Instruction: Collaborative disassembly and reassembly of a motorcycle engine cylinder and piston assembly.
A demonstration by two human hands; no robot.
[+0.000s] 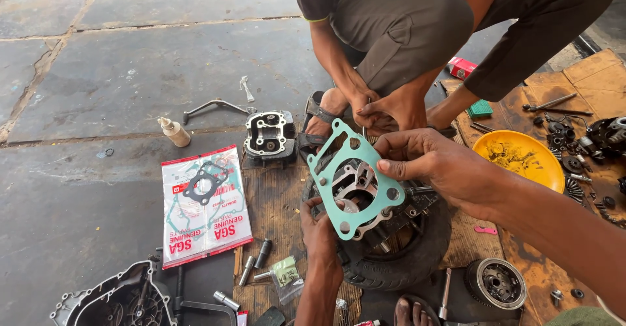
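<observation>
**Teal gasket held over the engine cylinder**

The right hand (430,163) comes in from the right and pinches the upper right edge of a teal cylinder gasket (355,179); its fingers (398,167) are closed on the thin sheet, thumb on top and fingertips beneath. The gasket hangs tilted, just above a metal engine cylinder (358,189) whose bore shows through the gasket's large round opening. The left hand (319,231) reaches up from below, its fingers curled against the gasket's lower left edge and the cylinder's side; whether it grips either one cannot be told. The cylinder rests on a small black tyre (407,254), which lies on cardboard sheets (270,195) spread over the concrete floor (130,72).

Across from the wearer, another person crouches, both hands (381,107) together just beyond the gasket's top corner.

To the left of the gasket lies a flat clear plastic packet (205,202) with red bands and red lettering, a black gasket showing through it and pale green gaskets underneath. Just beside the left wrist is a small clear bag (285,274) with a green label. A small red box (462,67) sits behind the crouching person's knee, with a green box (480,109) near it. A yellow bowl (521,160) of small parts stands to the right, and a black cylinder head cover (269,137) lies above the packet, near a small cream bottle (174,132).
</observation>
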